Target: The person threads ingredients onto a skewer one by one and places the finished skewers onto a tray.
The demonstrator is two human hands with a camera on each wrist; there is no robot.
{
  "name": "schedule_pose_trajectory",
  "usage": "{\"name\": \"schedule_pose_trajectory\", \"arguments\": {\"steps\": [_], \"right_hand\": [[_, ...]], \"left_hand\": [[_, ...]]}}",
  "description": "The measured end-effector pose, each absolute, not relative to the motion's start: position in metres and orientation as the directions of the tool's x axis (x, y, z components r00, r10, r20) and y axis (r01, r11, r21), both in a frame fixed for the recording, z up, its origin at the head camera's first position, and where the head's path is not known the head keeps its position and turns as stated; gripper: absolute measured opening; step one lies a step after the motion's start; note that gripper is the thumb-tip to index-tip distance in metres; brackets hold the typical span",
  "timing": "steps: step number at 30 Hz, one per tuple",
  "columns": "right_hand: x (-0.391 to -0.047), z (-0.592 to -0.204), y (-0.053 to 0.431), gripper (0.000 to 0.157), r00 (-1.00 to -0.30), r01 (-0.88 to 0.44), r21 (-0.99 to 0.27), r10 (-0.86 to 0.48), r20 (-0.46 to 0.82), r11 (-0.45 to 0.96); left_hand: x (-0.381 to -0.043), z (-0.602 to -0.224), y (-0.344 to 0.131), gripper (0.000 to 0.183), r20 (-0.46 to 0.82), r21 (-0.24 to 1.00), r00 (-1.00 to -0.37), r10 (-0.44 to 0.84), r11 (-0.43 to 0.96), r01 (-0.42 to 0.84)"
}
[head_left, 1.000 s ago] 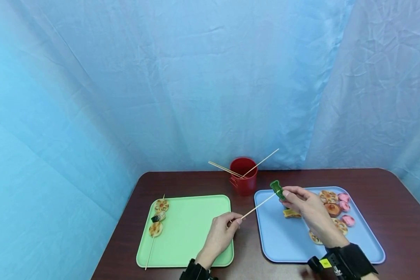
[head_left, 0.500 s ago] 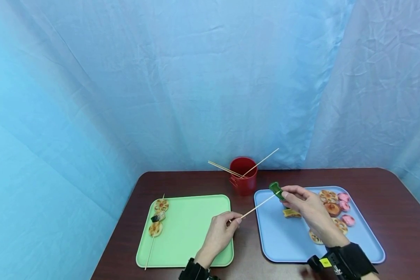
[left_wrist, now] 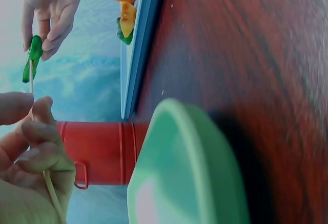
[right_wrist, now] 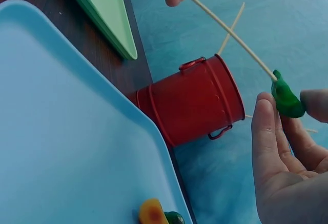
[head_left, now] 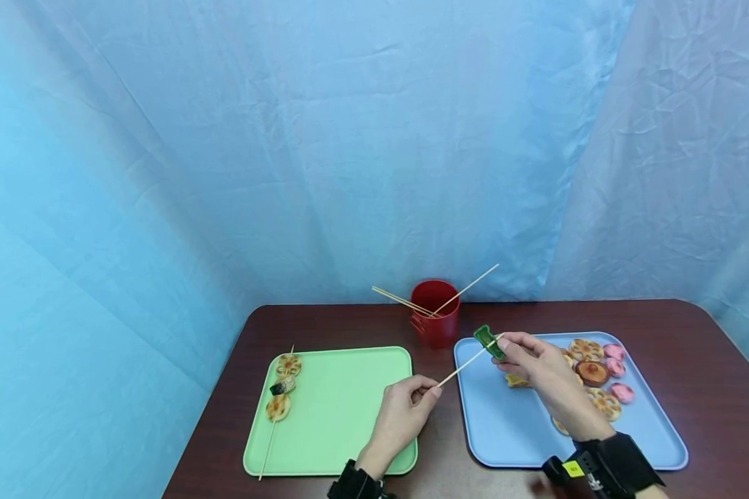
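Note:
Low over the table, my left hand pinches a thin wooden skewer between thumb and fingers. The skewer slants up to the right and runs through a curved green pepper piece, with its tip showing past the far side. My right hand holds the lower end of that pepper piece; the right wrist view shows the thumb and fingertips on the pepper. In the left wrist view, the skewer's rear end passes under the curled fingers into the palm.
A green tray at left bears a loaded skewer. The blue tray at right holds flower-shaped slices, a brown mushroom-like piece and pink pieces. A red bucket with several bare skewers stands behind.
My left hand has moved slightly right with the skewer, and its tip now sticks out beyond the pepper. The pepper piece and my right hand have shifted a little to the left.

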State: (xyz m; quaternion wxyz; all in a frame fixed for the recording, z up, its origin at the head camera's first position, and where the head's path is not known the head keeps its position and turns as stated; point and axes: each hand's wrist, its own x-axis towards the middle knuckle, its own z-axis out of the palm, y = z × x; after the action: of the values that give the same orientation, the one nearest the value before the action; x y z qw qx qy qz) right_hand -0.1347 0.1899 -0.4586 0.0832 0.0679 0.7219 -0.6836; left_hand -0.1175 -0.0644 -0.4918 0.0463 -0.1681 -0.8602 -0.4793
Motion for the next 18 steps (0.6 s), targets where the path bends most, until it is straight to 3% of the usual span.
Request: {"name": "schedule_pose_trajectory", "arguments": {"steps": [6,18], "right_hand": [[-0.134,-0.460,0.181,0.067,-0.982,0.189,-0.980,-0.013,-0.190,0.064],[-0.131,-0.471,0.161,0.056,-0.988,0.151,-0.986,-0.012,-0.152,0.070]], "left_hand": [[-0.118,-0.492,-0.054,0.009,0.226,0.811,-0.960,0.167,0.514,0.280],[-0.120,-0.487,-0.040,0.010,0.229,0.835,-0.963,0.146,0.478,0.271]]}}
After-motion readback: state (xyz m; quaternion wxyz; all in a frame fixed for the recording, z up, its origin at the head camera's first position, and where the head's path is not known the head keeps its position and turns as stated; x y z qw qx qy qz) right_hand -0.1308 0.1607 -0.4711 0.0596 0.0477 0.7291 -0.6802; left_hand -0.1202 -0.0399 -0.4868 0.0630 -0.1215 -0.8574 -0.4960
